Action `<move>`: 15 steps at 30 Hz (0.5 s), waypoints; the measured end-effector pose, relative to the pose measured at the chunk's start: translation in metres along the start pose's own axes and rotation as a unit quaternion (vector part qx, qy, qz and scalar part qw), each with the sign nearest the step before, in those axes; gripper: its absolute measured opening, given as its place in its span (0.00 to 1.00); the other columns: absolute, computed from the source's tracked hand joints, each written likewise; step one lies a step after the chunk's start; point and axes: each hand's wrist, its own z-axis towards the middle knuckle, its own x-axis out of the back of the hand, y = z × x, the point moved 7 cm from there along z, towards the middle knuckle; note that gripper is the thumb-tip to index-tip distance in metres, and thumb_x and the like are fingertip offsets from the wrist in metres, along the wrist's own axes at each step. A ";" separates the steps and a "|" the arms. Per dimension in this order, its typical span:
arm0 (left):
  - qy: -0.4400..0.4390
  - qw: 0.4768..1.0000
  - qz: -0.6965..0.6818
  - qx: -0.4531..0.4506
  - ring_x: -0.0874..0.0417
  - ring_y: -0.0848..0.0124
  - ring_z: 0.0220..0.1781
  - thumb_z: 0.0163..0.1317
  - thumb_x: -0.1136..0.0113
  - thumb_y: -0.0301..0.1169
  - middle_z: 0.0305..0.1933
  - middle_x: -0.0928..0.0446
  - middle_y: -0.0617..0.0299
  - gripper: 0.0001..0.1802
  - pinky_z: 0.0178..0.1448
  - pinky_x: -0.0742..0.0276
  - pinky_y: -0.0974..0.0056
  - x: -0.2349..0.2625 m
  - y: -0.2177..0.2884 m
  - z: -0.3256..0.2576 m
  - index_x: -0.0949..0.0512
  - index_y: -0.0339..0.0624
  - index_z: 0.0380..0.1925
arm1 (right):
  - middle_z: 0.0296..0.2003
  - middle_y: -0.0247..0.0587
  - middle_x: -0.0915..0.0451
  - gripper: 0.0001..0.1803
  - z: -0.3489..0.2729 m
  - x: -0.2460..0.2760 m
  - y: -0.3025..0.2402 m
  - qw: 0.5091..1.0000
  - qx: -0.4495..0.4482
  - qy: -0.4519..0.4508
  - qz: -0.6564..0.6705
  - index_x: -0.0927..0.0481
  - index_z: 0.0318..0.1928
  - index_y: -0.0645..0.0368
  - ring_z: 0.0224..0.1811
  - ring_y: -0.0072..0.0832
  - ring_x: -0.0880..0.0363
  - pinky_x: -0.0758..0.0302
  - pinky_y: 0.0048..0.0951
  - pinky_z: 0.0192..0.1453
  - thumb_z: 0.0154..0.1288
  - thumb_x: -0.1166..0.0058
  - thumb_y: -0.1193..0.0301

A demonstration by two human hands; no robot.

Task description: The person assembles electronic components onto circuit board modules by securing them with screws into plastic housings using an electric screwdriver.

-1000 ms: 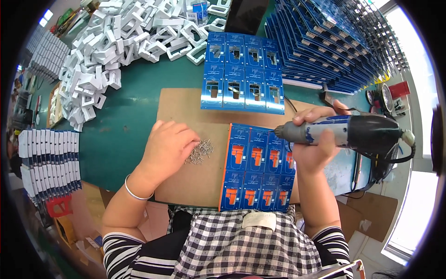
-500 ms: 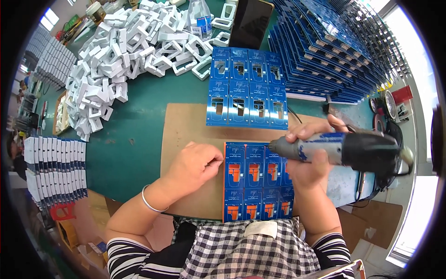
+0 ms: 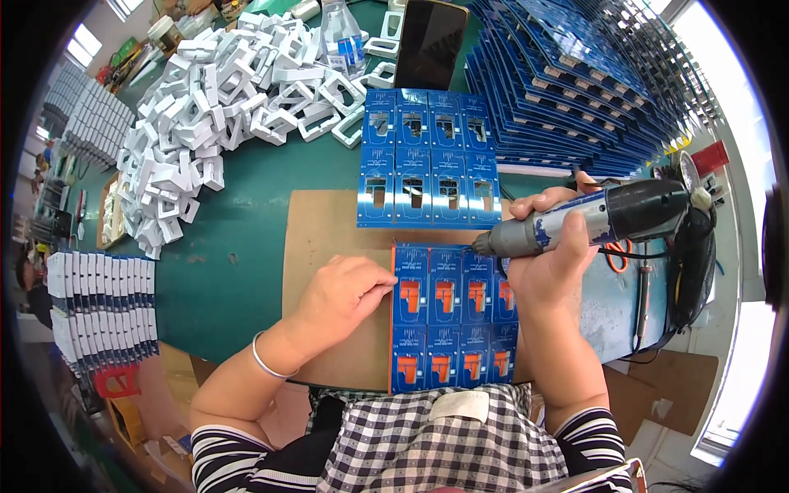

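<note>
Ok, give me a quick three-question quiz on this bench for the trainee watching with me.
1. True or false: the right hand holds the electric screwdriver with its tip at the top edge of the near blue panel.
2. Where do the left hand fingers rest?
A) on the white plastic frames
B) at the left edge of the near blue panel
C) on the phone
3. Fill in: the near blue panel lies on a sheet of brown ____.

Key: 1 true; 2 B; 3 cardboard.
</note>
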 end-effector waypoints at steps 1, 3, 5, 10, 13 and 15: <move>0.000 1.000 0.001 -0.003 0.20 0.62 0.33 0.52 0.35 0.21 0.33 0.20 0.59 0.06 0.36 0.24 0.62 0.000 0.002 0.000 0.18 0.42 0.31 | 0.32 0.40 0.24 0.31 0.001 0.002 -0.001 0.999 0.009 -0.004 0.037 0.39 0.60 0.57 0.32 0.31 0.23 0.23 0.35 0.40 0.60 0.43 0.60; -0.016 1.000 0.006 0.000 0.19 0.60 0.36 0.50 0.33 0.22 0.34 0.19 0.60 0.07 0.40 0.24 0.59 -0.001 0.003 0.002 0.19 0.43 0.31 | 0.32 0.41 0.23 0.30 0.004 0.002 -0.004 0.997 0.022 -0.007 0.074 0.39 0.59 0.58 0.31 0.31 0.21 0.22 0.35 0.40 0.60 0.42 0.64; -0.011 0.997 0.030 -0.066 0.20 0.59 0.40 0.49 0.32 0.23 0.39 0.19 0.59 0.08 0.44 0.25 0.58 0.000 0.010 0.004 0.19 0.44 0.31 | 0.31 0.40 0.23 0.30 0.006 0.006 0.006 0.995 -0.054 0.049 0.072 0.40 0.59 0.58 0.31 0.31 0.21 0.22 0.35 0.40 0.60 0.43 0.65; -0.004 0.981 0.112 -0.161 0.24 0.53 0.56 0.48 0.32 0.26 0.55 0.23 0.56 0.10 0.56 0.27 0.53 -0.011 0.023 0.007 0.21 0.46 0.32 | 0.33 0.42 0.22 0.32 -0.004 -0.001 0.000 0.992 0.015 -0.083 0.093 0.39 0.61 0.55 0.35 0.31 0.20 0.22 0.34 0.43 0.59 0.40 0.64; -0.051 0.988 0.082 -0.121 0.28 0.51 0.61 0.50 0.33 0.25 0.61 0.27 0.53 0.10 0.59 0.28 0.53 -0.020 0.014 0.004 0.22 0.45 0.33 | 0.34 0.43 0.22 0.34 -0.005 -0.020 -0.008 0.973 0.046 -0.210 0.079 0.41 0.62 0.59 0.36 0.31 0.20 0.23 0.33 0.45 0.58 0.39 0.65; -0.052 0.990 0.085 -0.099 0.27 0.53 0.59 0.51 0.34 0.25 0.59 0.26 0.54 0.08 0.60 0.27 0.53 -0.017 0.016 0.005 0.23 0.44 0.31 | 0.33 0.43 0.23 0.33 0.005 -0.021 -0.003 0.984 0.004 -0.149 0.097 0.41 0.61 0.61 0.33 0.29 0.21 0.23 0.32 0.42 0.59 0.40 0.68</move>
